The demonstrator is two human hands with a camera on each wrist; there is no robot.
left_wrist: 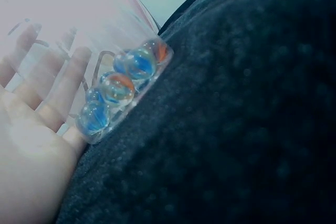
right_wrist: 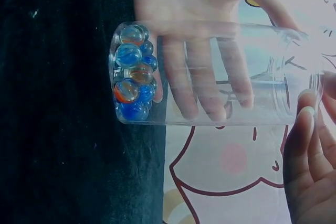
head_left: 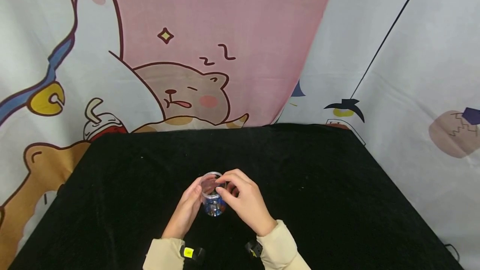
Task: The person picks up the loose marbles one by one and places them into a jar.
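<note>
A clear jar (head_left: 214, 197) stands upright over the black cloth, its mouth uppermost with no lid on it. Several glass marbles (right_wrist: 132, 80), swirled blue and orange, lie at its bottom. My left hand (head_left: 187, 207) holds the jar from the left side; its fingers (right_wrist: 197, 80) show through the clear wall in the right wrist view. At the mouth is my right hand (head_left: 245, 199), with thumb and fingers bent over the rim (right_wrist: 314, 85). Whether anything sits between those fingertips is hidden. I cannot tell if the jar's base touches the cloth.
Black cloth (head_left: 318, 203) covers the table. Behind and to both sides hang printed curtains (head_left: 262, 32) with cartoon animals. Small pale specks dot the cloth. A dark cable (head_left: 453, 250) shows at the table's right edge.
</note>
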